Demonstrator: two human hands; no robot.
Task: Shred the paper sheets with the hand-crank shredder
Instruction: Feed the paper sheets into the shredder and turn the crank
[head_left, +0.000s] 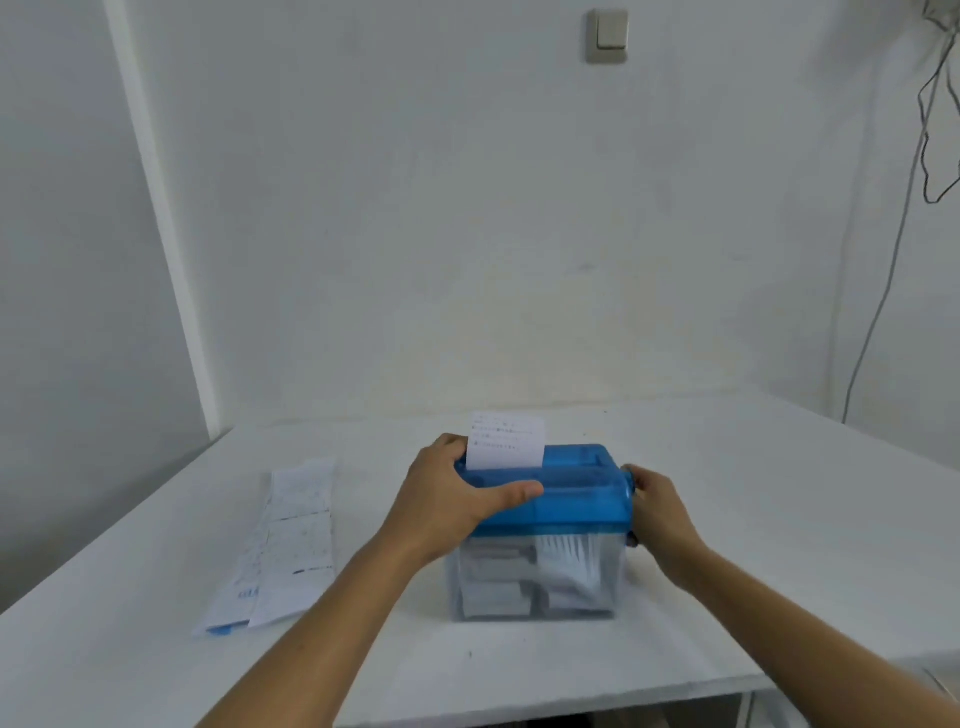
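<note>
A small shredder with a blue top (576, 499) and a clear bin (535, 582) stands on the white table (675, 597). A printed paper sheet (506, 440) sticks upright out of its slot. White shreds hang inside the bin under the cutter. My left hand (457, 499) grips the left end of the blue top, thumb lying across its front. My right hand (657, 512) is curled round the crank at the shredder's right side; the crank itself is mostly hidden by the fingers. More long printed sheets (285, 545) lie flat on the table to the left.
A white wall stands behind the table, with a light switch (607, 36) high up. Cables (930, 156) hang down the wall at the far right. The table's front edge runs along the bottom right.
</note>
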